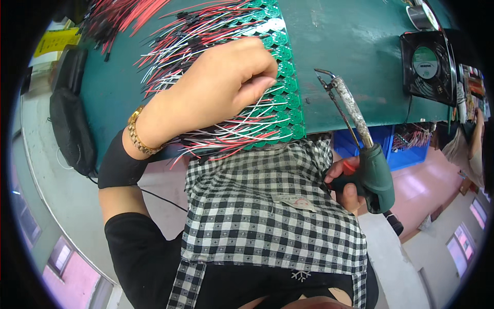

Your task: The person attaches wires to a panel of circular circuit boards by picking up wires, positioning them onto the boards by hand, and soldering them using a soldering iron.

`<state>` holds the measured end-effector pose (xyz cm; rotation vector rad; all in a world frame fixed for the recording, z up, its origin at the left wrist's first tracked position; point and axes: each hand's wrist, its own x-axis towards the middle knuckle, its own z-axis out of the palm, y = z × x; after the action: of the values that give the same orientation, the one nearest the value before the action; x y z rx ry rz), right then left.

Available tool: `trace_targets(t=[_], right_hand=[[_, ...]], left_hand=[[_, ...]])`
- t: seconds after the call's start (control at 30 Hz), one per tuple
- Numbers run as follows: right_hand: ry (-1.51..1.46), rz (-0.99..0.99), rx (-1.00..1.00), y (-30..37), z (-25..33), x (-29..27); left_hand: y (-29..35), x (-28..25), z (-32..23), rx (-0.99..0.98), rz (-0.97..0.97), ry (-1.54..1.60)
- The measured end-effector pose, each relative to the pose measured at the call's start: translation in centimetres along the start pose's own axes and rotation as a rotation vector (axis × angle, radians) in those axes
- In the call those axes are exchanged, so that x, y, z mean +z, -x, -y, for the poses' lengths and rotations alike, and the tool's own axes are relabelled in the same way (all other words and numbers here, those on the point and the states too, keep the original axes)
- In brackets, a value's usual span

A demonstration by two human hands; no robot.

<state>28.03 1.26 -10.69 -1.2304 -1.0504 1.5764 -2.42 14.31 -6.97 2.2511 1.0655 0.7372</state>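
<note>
Head view: a block of round green circuit boards (291, 100) lies flat on the bench, its near end close to the worker's apron (247, 216). Thin red, white and black wires (226, 135) fan out from the boards toward the left, many crossing one another.

Handling, my judgement: boards light, stiff and thin, best held by the bare right-hand rim; wires soft and springy, apt to tangle, best taken one at a time near the free end, since a tug could strain a joint.

Left hand (226, 77): over the wires, fingers curled, thumb close to the forefinger beside the boards. Whether a wire is pinched there, I cannot tell. Gold watch (135, 135) on that wrist.

Right hand (351, 194): closed round the dark green handle of a soldering gun (378, 172), whose bent tip points up over the bench, apart from the boards. Judged front-heavy, the metal barrel probably hot; grip the handle only.

Surface: smooth, dull green bench top (355, 31). Loose red leads (128, 20) heaped at the far left; a black pouch (72, 131) by the left edge. Far right: a reel of silvery wire (422, 17) and a black fan (426, 63).

Room: blue bin (411, 158) below the bench, more leads inside; pinkish floor (427, 177); a co-worker's arm (477, 131) at the right rim.
</note>
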Motion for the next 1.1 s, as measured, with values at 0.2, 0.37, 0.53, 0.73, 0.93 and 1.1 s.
trace_targets(t=[0.2,0.37,0.53,0.73,0.93,1.1], right_hand=[[-0.01,0.072,0.013,-0.3,0.3,0.0],[0.038,0.146,0.019,-1.1,1.6,0.5],[0.103,0.243,-0.002,-1.8,1.8,0.9],[0.04,0.264,-0.043,-1.9,0.6,0.5],[-0.055,0.243,-0.092,-1.4,-0.4,0.7],[-0.245,-0.033,-0.147,-0.8,-0.7,2.1]], left_hand=[[-0.2,1.5,-0.5,-0.063,-0.024,-0.115],[0.0,2.1,-0.6,-0.087,-0.11,-0.161],[0.3,1.9,-0.5,-0.094,-0.11,-0.178],[0.4,2.0,-0.2,-0.09,-0.11,-0.192],[0.6,2.1,-0.4,-0.098,-0.097,-0.221],[0.9,1.9,0.0,-0.089,-0.089,-0.208]])
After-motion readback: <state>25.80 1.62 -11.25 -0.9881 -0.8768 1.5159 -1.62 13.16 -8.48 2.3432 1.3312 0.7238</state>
